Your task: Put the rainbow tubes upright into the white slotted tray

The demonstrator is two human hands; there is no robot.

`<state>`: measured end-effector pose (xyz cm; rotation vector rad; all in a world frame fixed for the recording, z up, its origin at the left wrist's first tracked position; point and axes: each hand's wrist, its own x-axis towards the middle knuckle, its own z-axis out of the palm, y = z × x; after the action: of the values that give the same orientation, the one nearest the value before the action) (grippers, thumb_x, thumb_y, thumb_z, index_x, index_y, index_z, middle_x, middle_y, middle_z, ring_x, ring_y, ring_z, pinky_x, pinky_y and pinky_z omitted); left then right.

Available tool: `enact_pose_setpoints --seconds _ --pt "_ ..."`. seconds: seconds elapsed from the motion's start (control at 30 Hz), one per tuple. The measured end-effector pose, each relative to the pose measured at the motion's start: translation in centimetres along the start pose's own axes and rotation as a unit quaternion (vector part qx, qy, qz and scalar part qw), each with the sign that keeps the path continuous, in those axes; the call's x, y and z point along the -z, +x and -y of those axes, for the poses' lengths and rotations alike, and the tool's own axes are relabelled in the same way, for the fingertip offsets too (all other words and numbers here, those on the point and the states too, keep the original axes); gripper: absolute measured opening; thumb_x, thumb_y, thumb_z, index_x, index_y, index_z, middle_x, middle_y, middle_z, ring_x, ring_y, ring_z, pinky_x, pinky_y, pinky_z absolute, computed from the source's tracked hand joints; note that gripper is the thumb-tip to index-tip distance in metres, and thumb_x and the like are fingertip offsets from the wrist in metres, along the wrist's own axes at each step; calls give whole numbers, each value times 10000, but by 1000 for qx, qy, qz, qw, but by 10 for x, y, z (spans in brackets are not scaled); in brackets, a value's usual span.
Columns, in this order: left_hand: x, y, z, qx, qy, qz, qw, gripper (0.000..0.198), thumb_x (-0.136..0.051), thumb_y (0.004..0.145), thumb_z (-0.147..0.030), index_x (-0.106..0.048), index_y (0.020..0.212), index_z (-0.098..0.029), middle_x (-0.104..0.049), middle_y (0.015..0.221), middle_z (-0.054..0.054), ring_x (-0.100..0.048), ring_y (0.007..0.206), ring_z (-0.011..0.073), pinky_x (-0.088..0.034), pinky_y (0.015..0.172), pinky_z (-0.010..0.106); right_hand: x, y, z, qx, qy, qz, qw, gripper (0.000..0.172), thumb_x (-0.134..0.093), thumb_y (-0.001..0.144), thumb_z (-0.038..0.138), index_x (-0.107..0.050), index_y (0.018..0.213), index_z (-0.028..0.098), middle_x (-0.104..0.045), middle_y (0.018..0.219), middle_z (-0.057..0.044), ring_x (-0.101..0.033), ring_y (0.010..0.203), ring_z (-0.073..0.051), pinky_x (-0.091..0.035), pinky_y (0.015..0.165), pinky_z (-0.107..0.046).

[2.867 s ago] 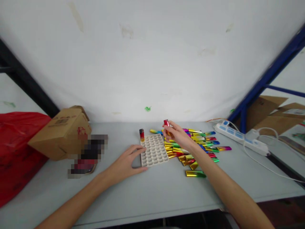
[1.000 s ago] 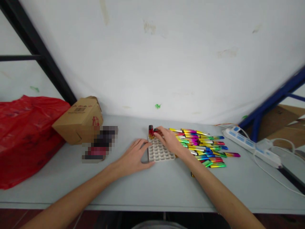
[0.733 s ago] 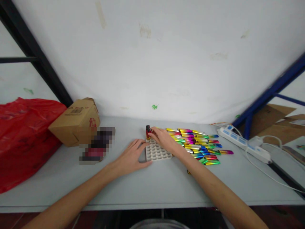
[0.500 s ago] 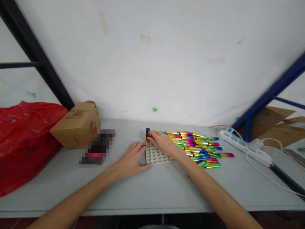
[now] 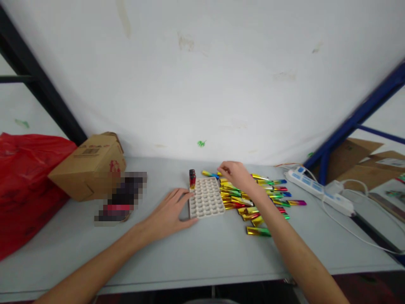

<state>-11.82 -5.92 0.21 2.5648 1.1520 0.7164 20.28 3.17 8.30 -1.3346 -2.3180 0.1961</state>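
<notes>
A white tray (image 5: 206,202) with rows of small sockets lies on the grey table (image 5: 196,249). Two red lighters (image 5: 192,180) stand upright in its far left corner. My left hand (image 5: 169,213) lies flat and open against the tray's left edge. To the right of the tray spreads a pile of shiny multicoloured lighters (image 5: 253,198). My right hand (image 5: 234,175) hovers over the far end of that pile with its fingers curled downward; whether they grip a lighter is hidden.
A cardboard box (image 5: 87,166) lies on its side at the left, with a red plastic bag (image 5: 22,185) beyond it. A white power strip (image 5: 319,190) and its cable run along the right. A blurred dark item (image 5: 122,198) sits by the box.
My right hand carried a red lighter to the tray, stood it beside the first one in the far left corner, let go, and moved right to the pile. My left hand stayed put.
</notes>
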Motion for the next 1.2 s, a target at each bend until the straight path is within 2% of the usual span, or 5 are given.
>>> enact_pose_setpoints --seconds 0.2,0.7,0.83,0.93,1.2 --pt "-1 0 2 4 1 2 1000 667 -831 1024 -600 -673 1570 -252 -713 1522 147 -671 1436 374 -556 1283 538 26 -30 -74 -22 -7 34 999 119 -762 1052 168 -878 1055 197 -872 1111 -130 -790 1039 -279 -586 1006 -396" --pt "4 0 3 0 12 5 1000 656 -840 1022 -610 -679 1563 -275 -728 1518 124 -683 1419 358 -572 1262 511 8 -12 -78 52 -55 176 981 156 -751 1074 139 -870 1169 173 -830 1208 -169 -746 1166 -297 -565 1074 -416" --pt "4 0 2 7 8 7 1000 664 -831 1027 -623 -679 1566 -268 -718 1535 131 -673 1437 367 -561 1274 524 10 -20 -80 10 59 89 994 87 -779 1037 232 -830 1091 186 -841 1157 -148 -756 1112 -289 -601 1053 -441" --pt "4 1 0 12 4 17 1000 681 -832 1025 -637 -673 1563 -252 -709 1539 142 -662 1452 374 -546 1292 538 9 -27 -75 -36 209 -4 977 287 -755 1063 495 -788 1106 214 -858 1148 -119 -776 1063 -277 -644 990 -448" --pt "5 1 -2 11 0 24 1000 697 -857 1015 -613 -662 1580 -253 -705 1537 150 -662 1448 375 -548 1294 554 4 -18 -20 -151 549 -198 798 545 -977 817 717 -785 1090 286 -834 1446 -104 -740 1409 -314 -635 1151 -492"
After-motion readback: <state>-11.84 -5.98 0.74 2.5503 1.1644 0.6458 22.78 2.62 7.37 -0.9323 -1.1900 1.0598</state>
